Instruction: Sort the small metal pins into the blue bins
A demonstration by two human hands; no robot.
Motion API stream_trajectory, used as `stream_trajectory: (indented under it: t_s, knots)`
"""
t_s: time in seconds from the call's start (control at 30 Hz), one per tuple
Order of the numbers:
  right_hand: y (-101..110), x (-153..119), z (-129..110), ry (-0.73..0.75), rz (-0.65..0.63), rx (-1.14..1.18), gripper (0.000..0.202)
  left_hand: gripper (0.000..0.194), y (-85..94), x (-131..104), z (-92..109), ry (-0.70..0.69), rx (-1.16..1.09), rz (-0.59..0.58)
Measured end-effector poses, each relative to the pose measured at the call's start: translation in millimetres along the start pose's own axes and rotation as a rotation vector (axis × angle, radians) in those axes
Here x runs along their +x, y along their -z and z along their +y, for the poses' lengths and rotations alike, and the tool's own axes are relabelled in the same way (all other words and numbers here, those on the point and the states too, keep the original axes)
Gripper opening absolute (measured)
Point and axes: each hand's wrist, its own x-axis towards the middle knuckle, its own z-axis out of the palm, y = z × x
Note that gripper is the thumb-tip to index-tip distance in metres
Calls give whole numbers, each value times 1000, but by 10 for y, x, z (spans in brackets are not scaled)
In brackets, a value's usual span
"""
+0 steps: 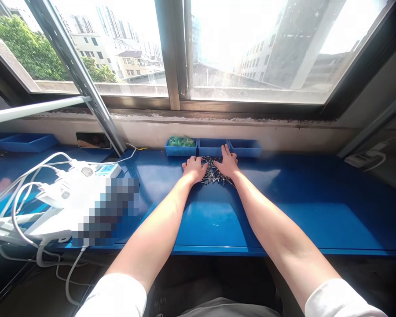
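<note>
A pile of small, thin metal pieces (212, 176), which look like rivets or screws, lies on the blue tabletop (214, 220). My left hand (194, 169) rests at the pile's left side, palm down, with its fingers apart and slightly bent. On the right side, my right hand (227, 164) has its thumb against the pile and its fingers stretched toward the bins. Directly behind are a blue bin of green pieces (181, 152), a middle blue bin (211, 144) and a right blue bin (247, 149). Under the palms, part of the pile is hidden.
At left stand white chargers and a power strip (108, 170) with loose cables, beside a blurred-out dark object (108, 211). A metal upright (102, 114) rises behind them, near a phone (94, 140). More blue trays (28, 143) sit far left. A window runs along the back.
</note>
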Motion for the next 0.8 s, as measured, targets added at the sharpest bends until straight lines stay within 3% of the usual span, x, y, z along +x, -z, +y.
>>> stream_trajectory:
  t_s: [0.2,0.33,0.53,0.67,0.8]
  knots:
    - [95,-67,-62,23,126,171,70,44,5,8,-3,3,1,-7]
    - [129,-103,-78,50,176,244,50,51,20,9,-8,-45,-10,-37]
    - [135,-98,-36,42,108,180,24,48,61,9,-4,-12,-72,-1]
    - [104,-88,-20,37,22,112,22,48,77,14,-12,5,-117,55]
    - [64,-83,-48,31,-25,30,25,50,76,10,-16,-25,-72,8]
